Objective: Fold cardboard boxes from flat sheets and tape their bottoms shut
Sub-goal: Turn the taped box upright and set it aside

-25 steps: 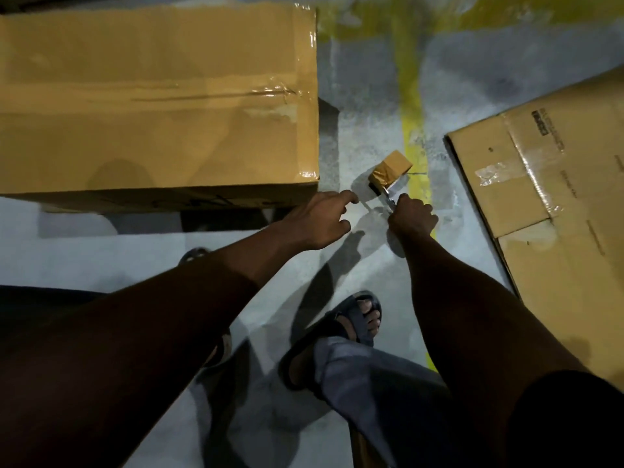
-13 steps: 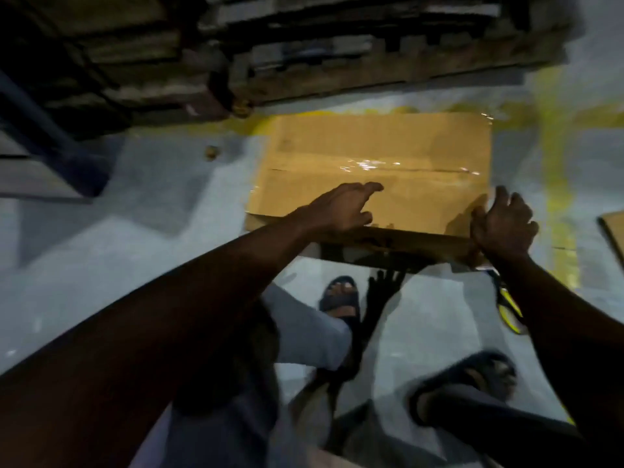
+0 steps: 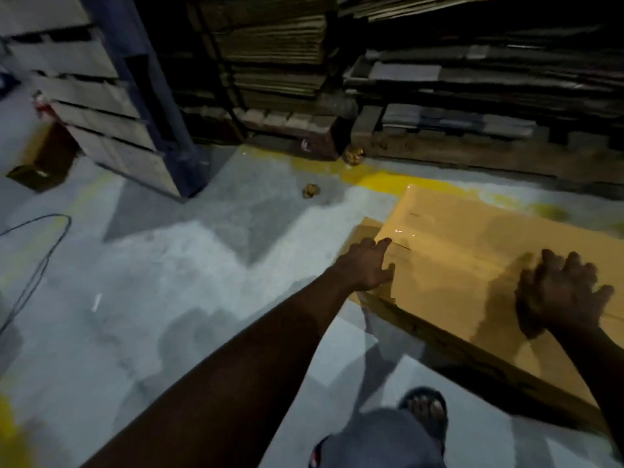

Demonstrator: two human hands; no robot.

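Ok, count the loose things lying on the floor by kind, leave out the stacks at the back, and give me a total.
Cardboard boxes: 2 (one large, one small at far left)
Crumpled brown wads: 2
Black cable: 1
Total: 5

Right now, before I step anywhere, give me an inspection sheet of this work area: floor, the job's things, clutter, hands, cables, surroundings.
Surface: grey concrete floor, worn, with a yellow painted line.
Job's things: one folded cardboard box on the floor, with glints of shiny tape on top; no tape dispenser seen.
Clutter: a crumpled wad on open floor; a second wad by the pallets.
Hands: left hand flat on the box's left end; right hand spread over its near edge, blurred, contact unclear.
Cables: thin dark cable looping at far left.
Surroundings: stacked flat cardboard behind; blue post; small brown box at left.
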